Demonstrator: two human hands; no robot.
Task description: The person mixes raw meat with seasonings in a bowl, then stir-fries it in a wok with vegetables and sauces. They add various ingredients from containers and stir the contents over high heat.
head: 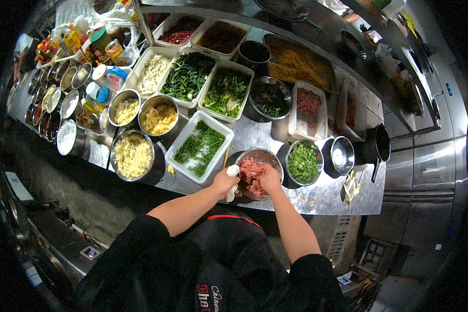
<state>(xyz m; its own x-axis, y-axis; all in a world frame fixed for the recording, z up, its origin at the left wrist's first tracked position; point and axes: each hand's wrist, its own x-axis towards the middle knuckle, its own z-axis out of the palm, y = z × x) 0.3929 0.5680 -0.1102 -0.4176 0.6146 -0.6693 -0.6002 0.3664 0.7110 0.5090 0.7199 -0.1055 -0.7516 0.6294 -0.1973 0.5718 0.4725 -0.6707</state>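
Observation:
A steel bowl [275,159] of raw sliced meat [251,175] stands near the front edge of a steel worktop. At the bowl's left rim, my left hand [225,182] grips a crumpled white cloth [232,183]. My right hand [270,178] reaches into the bowl with its fingers in the meat; whether they close on a piece is hidden. Behind my left hand, a thin wooden stick [226,156] slants upward. Left of the bowl lies a white tub [171,150] of chopped green herbs, and to its right stands a steel bowl [305,162] of chopped leafy greens.
Steel bowls of minced garlic [132,154] and sliced yellow pieces [160,119] stand at left. Tubs of cut green vegetables [188,77] and meat [309,105] line the back. An empty steel bowl [342,155] and a dark pot [382,143] stand at right, with a crumpled wrapper [351,188] before them.

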